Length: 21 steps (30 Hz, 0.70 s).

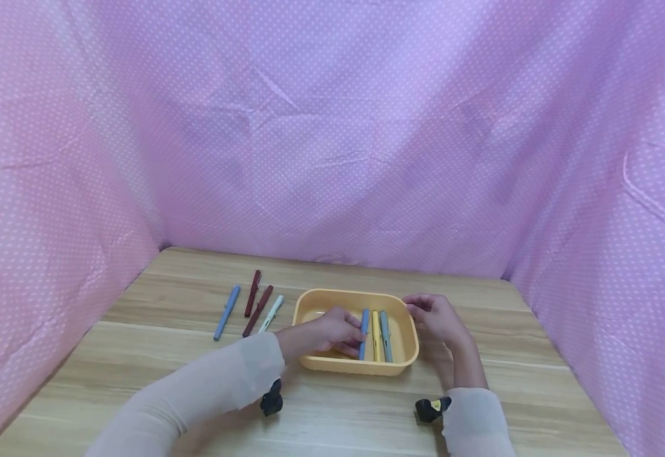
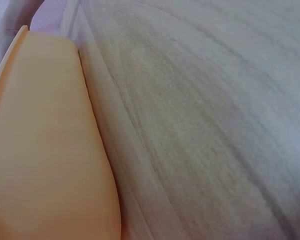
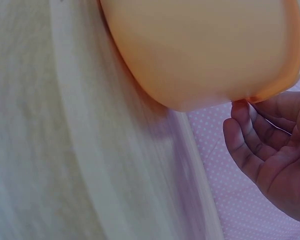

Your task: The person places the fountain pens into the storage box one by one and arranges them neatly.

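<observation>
A pale wood-grain table (image 1: 349, 419) bore a yellow rounded-rectangular tub (image 1: 349, 366) and, nearer the table's far-left corner, a slim blue pen (image 1: 227, 313), two dark-red pens (image 1: 258, 311) and a mint pen (image 1: 272, 313).

We are wearing pale off-white sleeves (image 1: 212, 388) and black wrist cameras (image 1: 272, 398), the right one bearing a yellow patch (image 1: 436, 404).

From here I'm seeing a smooth, matt, plastic-looking tray (image 1: 343, 367), a wood-grained tabletop (image 1: 355, 412) and a creased cloth curtain (image 1: 332, 158).
</observation>
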Motion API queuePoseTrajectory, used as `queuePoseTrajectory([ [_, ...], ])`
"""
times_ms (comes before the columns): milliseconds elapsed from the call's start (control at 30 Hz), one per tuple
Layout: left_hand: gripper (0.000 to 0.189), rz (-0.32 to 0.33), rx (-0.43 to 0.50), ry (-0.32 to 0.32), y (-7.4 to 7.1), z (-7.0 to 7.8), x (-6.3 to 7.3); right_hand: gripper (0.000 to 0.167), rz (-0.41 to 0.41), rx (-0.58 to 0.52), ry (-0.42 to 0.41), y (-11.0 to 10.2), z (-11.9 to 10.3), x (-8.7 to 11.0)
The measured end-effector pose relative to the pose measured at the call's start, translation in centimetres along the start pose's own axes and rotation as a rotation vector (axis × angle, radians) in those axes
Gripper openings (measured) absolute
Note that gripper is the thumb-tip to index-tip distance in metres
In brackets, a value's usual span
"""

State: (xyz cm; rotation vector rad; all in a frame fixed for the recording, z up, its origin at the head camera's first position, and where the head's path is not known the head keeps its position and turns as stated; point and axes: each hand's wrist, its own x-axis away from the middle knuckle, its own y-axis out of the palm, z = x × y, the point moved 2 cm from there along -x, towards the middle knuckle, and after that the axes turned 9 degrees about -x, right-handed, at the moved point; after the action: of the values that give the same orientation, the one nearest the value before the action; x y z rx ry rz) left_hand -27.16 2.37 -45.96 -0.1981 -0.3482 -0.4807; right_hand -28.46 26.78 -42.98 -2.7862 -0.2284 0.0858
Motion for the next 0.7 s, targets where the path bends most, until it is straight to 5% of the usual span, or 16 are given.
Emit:
queuePoseTrajectory([
  [700, 0.023, 0.132, -0.153, -0.033, 0.95, 0.87, 0.67, 0.023, -0.004, -0.006, -0.013, 0.05, 0.19, -0.17],
])
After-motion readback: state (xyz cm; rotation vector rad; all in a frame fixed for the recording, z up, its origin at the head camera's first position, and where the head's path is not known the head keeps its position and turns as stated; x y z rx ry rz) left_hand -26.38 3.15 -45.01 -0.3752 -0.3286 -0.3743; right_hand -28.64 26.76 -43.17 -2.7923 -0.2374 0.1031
